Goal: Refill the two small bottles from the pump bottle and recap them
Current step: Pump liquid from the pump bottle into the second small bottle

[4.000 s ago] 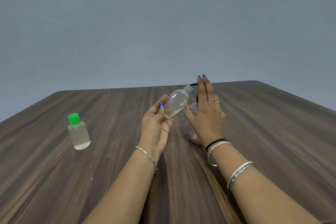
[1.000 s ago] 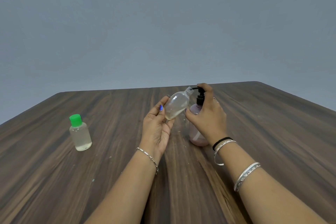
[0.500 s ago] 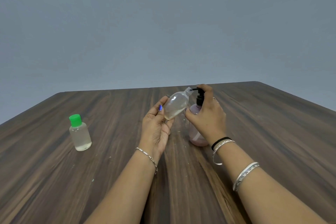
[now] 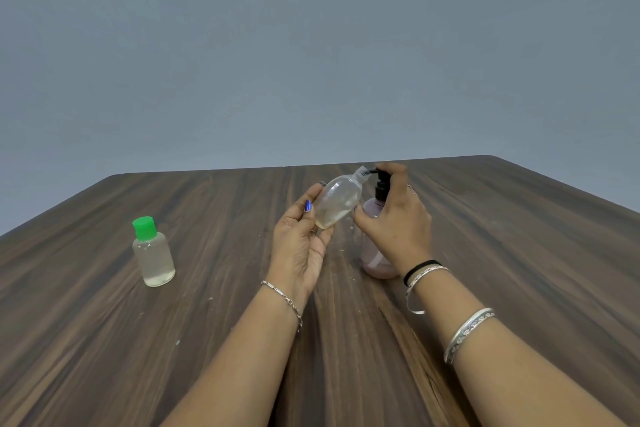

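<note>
My left hand (image 4: 299,246) holds a small clear uncapped bottle (image 4: 337,201), tilted with its neck against the black nozzle of the pump bottle (image 4: 375,255). The pump bottle is pale pink and stands on the table, half hidden by my right hand (image 4: 393,218). My right hand curls over the black pump head, thumb against the bottle's side. A second small clear bottle (image 4: 152,253) with a green cap stands upright at the left, apart from both hands. A little liquid lies in the held bottle's bottom.
The dark wood-grain table (image 4: 519,253) stretches out on all sides, with small pale specks on it near the bottles. A plain grey wall stands behind the far edge. I see no loose cap.
Four seconds ago my right hand's fingers stood straight above the pump; now they are curled over its head. Since half a second ago nothing has visibly moved.
</note>
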`<action>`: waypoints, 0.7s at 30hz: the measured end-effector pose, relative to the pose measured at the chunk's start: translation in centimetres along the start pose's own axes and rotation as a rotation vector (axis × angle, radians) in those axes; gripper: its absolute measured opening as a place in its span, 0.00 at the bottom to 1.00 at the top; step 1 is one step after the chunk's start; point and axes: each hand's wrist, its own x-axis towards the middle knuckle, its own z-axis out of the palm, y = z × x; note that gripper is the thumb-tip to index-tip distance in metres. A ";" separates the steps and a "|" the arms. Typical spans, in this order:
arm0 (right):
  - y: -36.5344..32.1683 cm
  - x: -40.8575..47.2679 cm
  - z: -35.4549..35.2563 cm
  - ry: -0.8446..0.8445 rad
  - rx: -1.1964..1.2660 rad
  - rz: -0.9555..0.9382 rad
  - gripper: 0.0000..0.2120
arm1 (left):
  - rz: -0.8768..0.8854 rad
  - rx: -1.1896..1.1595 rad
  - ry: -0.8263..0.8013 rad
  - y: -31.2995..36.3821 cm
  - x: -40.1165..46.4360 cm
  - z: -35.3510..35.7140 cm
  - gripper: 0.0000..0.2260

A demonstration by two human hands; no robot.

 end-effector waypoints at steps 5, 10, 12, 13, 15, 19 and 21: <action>0.0 -0.2 -0.4 -0.023 -0.011 -0.023 0.30 | -0.020 0.012 -0.021 -0.3 -0.2 0.1 0.11; 0.0 -0.2 -0.6 -0.049 -0.014 -0.025 0.35 | -0.050 0.040 -0.079 -0.5 -0.2 0.1 0.12; 0.1 -0.1 -0.6 -0.048 -0.012 -0.023 0.36 | -0.055 0.064 -0.110 -0.4 -0.3 0.1 0.13; 0.2 -0.1 -0.6 -0.046 -0.008 -0.022 0.37 | -0.056 0.082 -0.124 -0.4 -0.3 0.0 0.13; 0.3 -0.1 -0.6 -0.050 0.015 -0.023 0.37 | -0.051 0.145 -0.154 -0.2 -0.2 -0.1 0.14; 0.4 -0.1 -0.5 -0.050 0.038 -0.023 0.39 | -0.017 0.326 -0.244 0.3 -0.3 -0.2 0.13; 0.4 0.0 -0.5 -0.051 0.050 -0.014 0.39 | 0.023 0.434 -0.277 0.4 -0.2 -0.2 0.13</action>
